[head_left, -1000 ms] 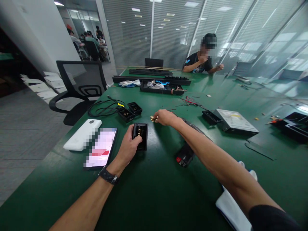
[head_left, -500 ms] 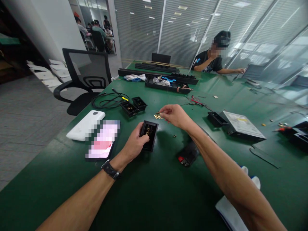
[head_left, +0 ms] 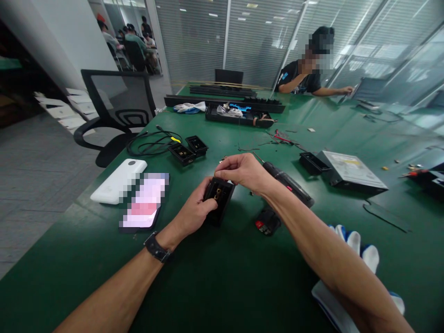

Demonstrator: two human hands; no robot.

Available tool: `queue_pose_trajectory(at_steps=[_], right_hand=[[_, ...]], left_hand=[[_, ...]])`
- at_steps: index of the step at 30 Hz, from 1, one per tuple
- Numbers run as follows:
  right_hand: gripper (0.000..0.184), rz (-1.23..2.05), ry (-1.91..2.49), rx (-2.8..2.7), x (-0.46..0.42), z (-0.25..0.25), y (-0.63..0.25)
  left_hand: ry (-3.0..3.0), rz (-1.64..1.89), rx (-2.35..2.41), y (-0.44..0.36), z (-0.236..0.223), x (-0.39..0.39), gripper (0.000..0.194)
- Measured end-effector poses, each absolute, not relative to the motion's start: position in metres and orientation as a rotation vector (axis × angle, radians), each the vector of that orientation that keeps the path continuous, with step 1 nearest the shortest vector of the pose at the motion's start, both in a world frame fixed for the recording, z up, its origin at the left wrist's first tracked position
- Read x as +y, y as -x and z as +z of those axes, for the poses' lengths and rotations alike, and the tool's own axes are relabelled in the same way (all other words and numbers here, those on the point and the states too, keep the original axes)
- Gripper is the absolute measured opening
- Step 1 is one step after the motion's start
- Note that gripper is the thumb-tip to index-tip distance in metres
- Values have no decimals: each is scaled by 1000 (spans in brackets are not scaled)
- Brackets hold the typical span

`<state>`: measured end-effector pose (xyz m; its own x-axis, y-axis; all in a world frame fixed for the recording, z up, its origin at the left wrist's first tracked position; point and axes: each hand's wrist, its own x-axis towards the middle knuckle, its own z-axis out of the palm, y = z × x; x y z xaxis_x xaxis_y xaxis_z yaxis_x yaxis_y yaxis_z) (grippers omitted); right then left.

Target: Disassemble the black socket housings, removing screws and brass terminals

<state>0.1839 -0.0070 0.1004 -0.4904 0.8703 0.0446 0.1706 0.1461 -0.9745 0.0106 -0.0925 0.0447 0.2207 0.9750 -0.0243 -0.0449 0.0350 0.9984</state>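
My left hand [head_left: 198,203] is closed round a small black open box [head_left: 226,200], its thumb reaching over the side into the box. Inside, brass-coloured contacts [head_left: 217,192] show beside the thumb. At the box's far edge, my right hand [head_left: 244,170] is pinched shut. A sliver of a small brass piece [head_left: 222,160] shows by its fingers; the rest is hidden. Beneath and beyond the right forearm lies a black cordless screwdriver [head_left: 286,180], its red-marked battery end [head_left: 267,222] toward me.
Left are a phone [head_left: 145,201], a white power bank [head_left: 120,181], a coiled black cable [head_left: 145,145] and two similar boxes [head_left: 182,153]. Right are a metal-cased unit [head_left: 354,171], an open black box [head_left: 313,162] and gloves [head_left: 354,243]. A person [head_left: 305,74] sits across the table.
My right hand has come left and down to the box's far edge, its brass piece now mostly hidden. The box has tilted slightly in my left hand, and the view has shifted.
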Motion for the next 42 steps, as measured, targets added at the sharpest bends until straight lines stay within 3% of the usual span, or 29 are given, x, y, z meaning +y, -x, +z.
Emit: queue_pose_trajectory(at_steps=[11, 17, 27, 34, 42], right_hand=[[10, 1437, 1121, -1668, -6, 100, -185], [9, 1253, 1076, -1817, -7, 92, -184], [31, 1189, 1101, -1989, -4, 106, -201], [16, 482, 1623, -2458, 11, 108, -234], [24, 417, 1794, -2668, 2, 84, -242]], left_hand=[[-1314, 1022, 1066, -10, 44, -91, 41], [-1306, 1028, 1060, -8, 42, -90, 37], [-1329, 1072, 1025, -6, 43, -89, 46], [-1367, 1206, 1123, -5, 46, -85, 54], [-1201, 1326, 1162, -4, 41, -82, 55]])
